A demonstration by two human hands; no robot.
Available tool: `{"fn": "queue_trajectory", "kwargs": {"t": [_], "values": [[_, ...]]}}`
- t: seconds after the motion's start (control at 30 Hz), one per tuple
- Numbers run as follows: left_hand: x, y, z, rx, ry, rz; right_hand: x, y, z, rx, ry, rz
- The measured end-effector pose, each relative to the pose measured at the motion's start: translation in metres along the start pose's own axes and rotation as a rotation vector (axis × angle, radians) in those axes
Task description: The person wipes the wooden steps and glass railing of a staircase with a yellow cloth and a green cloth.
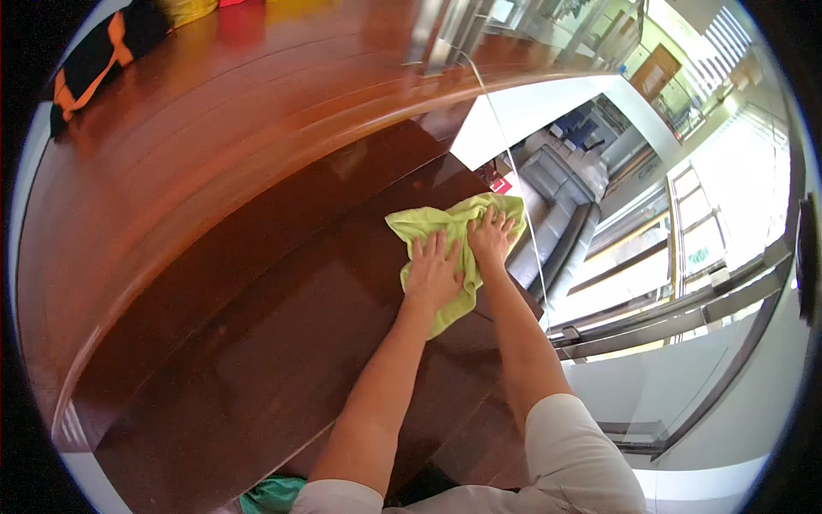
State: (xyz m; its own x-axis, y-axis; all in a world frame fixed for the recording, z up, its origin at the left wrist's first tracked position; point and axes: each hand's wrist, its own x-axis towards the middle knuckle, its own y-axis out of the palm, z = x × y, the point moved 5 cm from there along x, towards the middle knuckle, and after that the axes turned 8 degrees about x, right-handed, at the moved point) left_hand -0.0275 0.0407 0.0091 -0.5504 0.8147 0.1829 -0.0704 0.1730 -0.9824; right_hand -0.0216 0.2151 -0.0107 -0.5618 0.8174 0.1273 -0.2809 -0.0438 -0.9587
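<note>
A yellow-green cloth [418, 223] lies crumpled on a dark brown wooden stair tread [291, 317], near the tread's right end. Flat on the cloth's left part rests my left hand [434, 276], its fingers spread. My right hand [490, 238] presses on the cloth farther up and to the right, fingers apart too. Both arms reach forward from the lower edge, and the cloth spreads out under and around both palms.
A glass panel edge [512, 158] runs down just right of the cloth; beyond it, a grey sofa [556, 184] stands on a lower level. Above the tread is a glossy reddish wooden floor [257, 111] with a black-and-orange item [107, 56]. Green fabric [272, 495] lies at the bottom.
</note>
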Motion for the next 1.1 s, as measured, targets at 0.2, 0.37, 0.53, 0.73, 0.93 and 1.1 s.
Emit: {"fn": "queue_trajectory", "kwargs": {"t": [0.2, 0.37, 0.53, 0.73, 0.93, 1.1], "values": [[-0.116, -0.027, -0.002, -0.169, -0.098, -0.071, -0.099, -0.005, 0.019, -0.129, -0.356, 0.053], [-0.239, -0.053, 0.041, -0.215, -0.18, -0.146, -0.223, -0.021, 0.075, -0.119, -0.542, 0.05], [-0.406, -0.091, 0.12, -0.228, -0.426, -0.118, -0.397, -0.023, 0.191, -0.106, -0.748, 0.143], [-0.64, -0.126, 0.203, -0.051, -1.214, 0.058, -0.637, -0.024, 0.318, 0.069, -1.252, 0.317], [-0.822, -0.134, 0.26, 0.361, -1.896, 0.105, -0.84, -0.013, 0.441, 0.37, -1.669, 0.552], [-0.83, -0.156, 0.328, 0.178, -2.196, -0.048, -0.877, 0.016, 0.531, 0.558, -1.843, 0.597]]}}
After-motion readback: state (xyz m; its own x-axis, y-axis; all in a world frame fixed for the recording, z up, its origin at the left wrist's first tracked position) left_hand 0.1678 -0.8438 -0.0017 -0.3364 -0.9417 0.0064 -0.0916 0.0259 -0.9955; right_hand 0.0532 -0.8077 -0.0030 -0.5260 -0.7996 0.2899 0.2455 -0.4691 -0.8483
